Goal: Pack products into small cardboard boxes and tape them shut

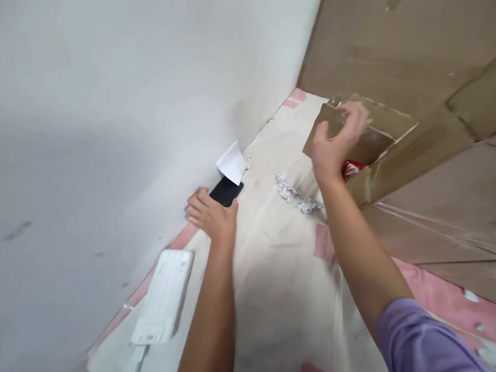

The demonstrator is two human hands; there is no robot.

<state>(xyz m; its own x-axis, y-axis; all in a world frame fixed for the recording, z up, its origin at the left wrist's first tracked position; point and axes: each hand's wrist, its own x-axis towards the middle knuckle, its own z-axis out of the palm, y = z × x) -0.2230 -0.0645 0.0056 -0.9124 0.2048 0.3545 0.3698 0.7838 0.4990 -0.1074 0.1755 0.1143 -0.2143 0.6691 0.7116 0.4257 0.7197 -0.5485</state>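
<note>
My left hand (213, 214) is closed about the near end of a flat black object (226, 191) that looks like a phone, lying by the wall. A folded white paper (233, 163) stands over its far end. My right hand (339, 140), slightly blurred, is raised over the open flap of a cardboard box (377, 144). Its thumb and curved fingers are apart, and I see nothing between them. Under that wrist, something red and white (351, 170) shows in the box opening. Crumpled silvery pieces, perhaps foil (287, 188), lie between my hands.
A white power bank (163, 296) with a cable lies along the wall (106, 132) at the lower left. Large brown cardboard (434, 211) fills the right side. Pale sheeting (277, 294) covers the surface, with pink patches (325, 242) showing.
</note>
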